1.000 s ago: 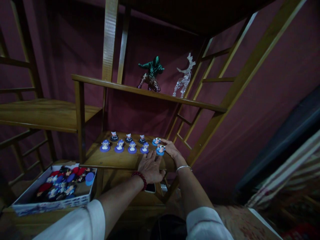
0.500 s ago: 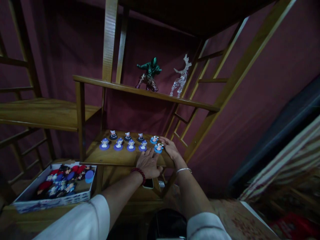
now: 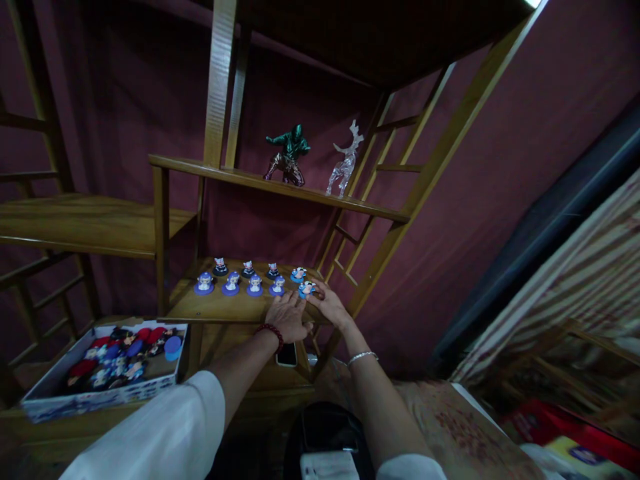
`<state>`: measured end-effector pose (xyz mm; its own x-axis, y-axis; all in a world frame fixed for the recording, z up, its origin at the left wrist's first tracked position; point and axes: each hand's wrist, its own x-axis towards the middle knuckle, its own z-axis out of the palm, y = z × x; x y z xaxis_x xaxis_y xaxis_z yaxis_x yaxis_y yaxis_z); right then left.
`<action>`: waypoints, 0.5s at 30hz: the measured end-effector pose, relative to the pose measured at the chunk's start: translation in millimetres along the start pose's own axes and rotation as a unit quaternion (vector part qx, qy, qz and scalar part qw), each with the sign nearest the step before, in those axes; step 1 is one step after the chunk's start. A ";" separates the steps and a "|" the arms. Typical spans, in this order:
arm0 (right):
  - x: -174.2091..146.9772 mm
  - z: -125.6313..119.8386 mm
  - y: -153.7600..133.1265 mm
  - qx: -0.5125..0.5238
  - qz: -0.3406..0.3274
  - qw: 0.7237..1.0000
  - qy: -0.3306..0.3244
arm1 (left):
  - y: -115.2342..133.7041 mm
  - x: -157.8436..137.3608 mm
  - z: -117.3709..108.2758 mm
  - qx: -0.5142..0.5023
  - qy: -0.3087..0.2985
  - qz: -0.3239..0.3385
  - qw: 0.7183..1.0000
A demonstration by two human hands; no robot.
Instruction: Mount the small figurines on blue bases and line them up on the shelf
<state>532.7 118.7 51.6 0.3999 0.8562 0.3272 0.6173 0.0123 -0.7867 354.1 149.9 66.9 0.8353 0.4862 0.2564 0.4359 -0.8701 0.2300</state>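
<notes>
Small figurines stand in two rows on a wooden shelf (image 3: 200, 309). At the right end of the front row is a blue-based figurine (image 3: 307, 289); my right hand (image 3: 330, 307) has thumb and fingers closed at its right side. Just left of it, my left hand (image 3: 286, 319) lies with fingers stretched toward the front row, holding nothing. Its fingertips are close to a purple-based figurine (image 3: 277, 286). Behind the front one stands another blue-based figurine (image 3: 299, 274). Farther left are more purple-based figurines (image 3: 231, 284) and dark-based ones (image 3: 248, 269) at the back.
An open box (image 3: 37, 403) of mixed figurines stands at the lower left. A phone (image 3: 287, 355) lies below the shelf. On the upper shelf (image 3: 240, 179) are a green and bronze crouching statue (image 3: 290, 153) and a clear deer (image 3: 344, 163). Wooden posts (image 3: 161, 240) flank the shelf.
My right hand has shifted from beside the back blue-based figurine to the front one. My left hand stays outstretched at the front row. The view has turned slightly right.
</notes>
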 end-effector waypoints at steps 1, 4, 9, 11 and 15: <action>1.5 0.5 1.9 -0.009 -0.001 1.000 0.000 | -0.3 0.4 0.3 -0.001 -0.002 0.002 1.000; 4.7 0.9 7.3 -0.023 -0.002 1.000 0.001 | -1.4 1.8 1.4 -0.001 -0.006 0.005 1.000; 3.7 0.4 7.6 -0.019 -0.003 1.000 0.010 | -2.0 3.9 2.5 -0.001 -0.009 0.004 1.000; 2.6 0.4 6.6 -0.016 -0.003 1.000 0.012 | -1.5 4.1 2.0 -0.001 -0.013 0.002 1.000; 1.7 0.5 5.9 -0.022 0.001 1.000 0.019 | -0.5 4.0 1.4 0.004 -0.023 -0.006 1.000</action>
<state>536.8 120.4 47.2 0.4270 0.8355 0.3458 0.6453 -0.0136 -0.7638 357.8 152.2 66.5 0.8446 0.4928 0.2093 0.4487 -0.8648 0.2255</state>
